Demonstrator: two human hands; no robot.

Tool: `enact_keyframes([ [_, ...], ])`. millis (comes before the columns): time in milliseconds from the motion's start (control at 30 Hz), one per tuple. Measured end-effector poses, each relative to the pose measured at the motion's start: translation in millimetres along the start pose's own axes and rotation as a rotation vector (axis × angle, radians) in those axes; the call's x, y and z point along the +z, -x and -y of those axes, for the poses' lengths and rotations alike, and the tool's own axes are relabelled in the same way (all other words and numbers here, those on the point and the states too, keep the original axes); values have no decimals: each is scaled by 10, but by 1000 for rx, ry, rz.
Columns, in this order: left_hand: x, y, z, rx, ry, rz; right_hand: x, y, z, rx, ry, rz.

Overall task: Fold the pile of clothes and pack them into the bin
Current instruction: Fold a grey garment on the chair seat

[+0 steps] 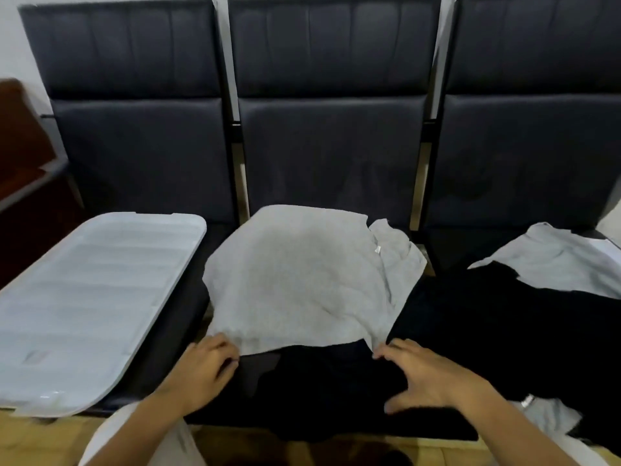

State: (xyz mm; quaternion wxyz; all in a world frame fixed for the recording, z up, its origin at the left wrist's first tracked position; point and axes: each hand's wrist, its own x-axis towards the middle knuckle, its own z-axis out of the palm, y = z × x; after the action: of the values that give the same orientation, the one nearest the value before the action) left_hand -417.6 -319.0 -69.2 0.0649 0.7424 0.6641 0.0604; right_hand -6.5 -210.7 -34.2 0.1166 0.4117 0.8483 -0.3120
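A light grey garment [302, 280] lies spread on the middle seat of a black bench, its near edge over a black garment [329, 381]. My left hand [205, 371] has its fingers curled at the grey garment's near left corner. My right hand [423, 375] is spread with straight fingers, the fingertips touching the grey garment's near right corner. A pile of black clothes [504, 331] and another grey piece [557, 260] lies on the right seat. The bin's translucent white lid [90, 297] lies on the left seat; the bin itself is not visible.
The black bench's padded backrests [332, 129] stand behind the seats. A dark wooden piece of furniture [23, 169] stands at the far left. Wooden floor [43, 442] shows below the bench's front edge, and a grey piece [551, 418] hangs there at right.
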Motion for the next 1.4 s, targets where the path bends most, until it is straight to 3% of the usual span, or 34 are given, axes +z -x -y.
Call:
enact_keyframes([
  [67, 84, -27, -63, -22, 25, 35, 125, 42, 90, -42, 249, 67],
  [133, 64, -105, -157, -44, 101, 61, 205, 44, 173, -99, 338, -19],
  [233, 56, -235, -264, -67, 66, 123, 154, 8, 204, -94, 300, -166],
  [333, 77, -349, -325, -121, 72, 197, 116, -73, 250, -53, 344, -181],
  [600, 126, -567, -707, -40, -58, 109, 2, -240, 268, 94, 124, -243],
  [667, 58, -588, -768, -4, 158, 58, -120, -232, 207, 104, -116, -436],
  [767, -74, -582, -824, -56, 613, 9, -573, -4, 25, 257, -550, -962],
  [833, -137, -548, -816, -69, 699, -48, -936, 325, -246, 383, -693, -1366],
  [900, -132, -507, -775, -50, 690, -7, -1172, 649, -611, 482, -668, -1614],
  [967, -52, -467, -691, -36, 646, 108, -1289, 848, -905, 637, -653, -1539],
  [1033, 15, -450, -634, -17, 555, 202, -1290, 870, -1005, 806, -533, -1308],
  [1100, 56, -468, -614, -7, 508, 252, -1202, 731, -883, 873, -344, -1181],
  [1167, 50, -492, -640, 2, 478, 286, -1110, 454, -660, 686, -235, -1068],
  [1267, 50, -515, -703, 42, 410, 377, -981, 13, -419, 376, -204, -740],
  [1400, 86, -540, -720, 37, 372, 368, -932, -225, -333, 333, -16, -591],
])
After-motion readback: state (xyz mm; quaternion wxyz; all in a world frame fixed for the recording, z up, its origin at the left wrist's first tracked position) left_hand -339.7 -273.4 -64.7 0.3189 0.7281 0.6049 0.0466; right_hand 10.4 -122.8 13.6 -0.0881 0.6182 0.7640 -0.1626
